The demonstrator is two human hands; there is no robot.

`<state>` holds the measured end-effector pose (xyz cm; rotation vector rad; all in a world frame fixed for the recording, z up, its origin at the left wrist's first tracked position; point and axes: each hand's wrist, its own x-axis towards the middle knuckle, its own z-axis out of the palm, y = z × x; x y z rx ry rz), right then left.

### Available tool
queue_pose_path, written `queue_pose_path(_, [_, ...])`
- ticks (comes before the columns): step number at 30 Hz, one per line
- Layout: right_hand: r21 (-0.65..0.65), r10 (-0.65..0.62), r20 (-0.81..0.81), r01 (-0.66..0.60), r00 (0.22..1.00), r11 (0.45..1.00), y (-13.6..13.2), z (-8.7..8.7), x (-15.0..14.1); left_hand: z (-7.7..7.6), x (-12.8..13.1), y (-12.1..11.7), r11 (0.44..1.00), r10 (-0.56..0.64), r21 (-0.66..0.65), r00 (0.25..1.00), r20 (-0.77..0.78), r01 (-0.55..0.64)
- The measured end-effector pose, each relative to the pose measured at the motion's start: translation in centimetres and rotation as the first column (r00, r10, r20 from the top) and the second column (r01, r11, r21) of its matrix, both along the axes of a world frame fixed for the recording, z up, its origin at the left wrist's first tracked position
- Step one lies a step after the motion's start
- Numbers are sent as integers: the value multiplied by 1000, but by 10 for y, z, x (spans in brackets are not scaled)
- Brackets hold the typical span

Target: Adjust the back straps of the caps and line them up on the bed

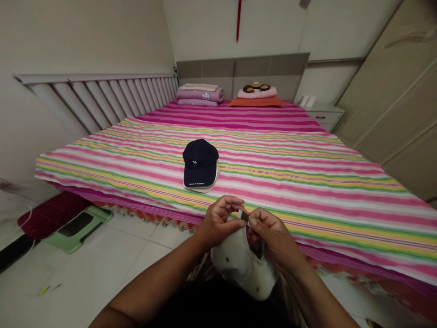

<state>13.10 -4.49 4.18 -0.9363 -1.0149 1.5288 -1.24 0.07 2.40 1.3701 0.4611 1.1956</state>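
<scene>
A pale cap [244,266] hangs just off the bed's front edge, close to my body, with the opening at its back turned up. My left hand [223,216] curls its thumb and fingers around one end of the cap's strap [244,217], where a small light-coloured piece shows. From the other side, my right hand [271,230] pinches the strap between thumb and forefinger. How the strap is fastened is too small to tell. Beyond my hands, a dark navy cap [200,161] rests on the striped bed sheet [273,168], its brim pointing toward me and a pale edge showing underneath.
Folded purple bedding [200,95] and a pink-and-orange pile [257,96] lie by the headboard [218,70]. A slatted rail [112,95] borders the left side. On the floor at left stands a green stool [73,230]. A white nightstand [324,116] is at the far right.
</scene>
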Motion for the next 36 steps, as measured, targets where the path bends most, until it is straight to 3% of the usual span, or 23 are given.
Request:
queue_pose_path(5, [8, 15, 90, -16, 996, 1000, -1, -2, 9, -1, -1, -1, 991, 31, -126, 999, -19, -33])
queue_pose_path(14, [12, 63, 96, -64, 993, 998, -1, -4, 10, 7, 7, -6, 988, -74, -137, 997, 3, 74])
queue_pose_path(20, [2, 35, 34, -35, 999, 999, -2, 7, 13, 19, 8, -3, 993, -94, -81, 983, -160, 82])
queue_pose_path(25, [-17, 24, -1, -24, 1000, 1000, -3, 18, 16, 31, 8, 3, 989, -121, 32, 914, -388, 145])
queue_pose_path(30, [-3, 109, 52, -109, 993, 994, -1, 28, 28, 40, 13, 0, 986, -164, -60, 953, -256, 153])
queue_pose_path(33, [-26, 186, 149, -185, 971, 982, -1, 22, 35, 34, 13, -4, 983, -140, -144, 976, -164, 116])
queue_pose_path(36, [-54, 212, 135, -206, 968, 977, -2, 11, 37, 25, 13, -7, 968, -146, -223, 980, -132, 114])
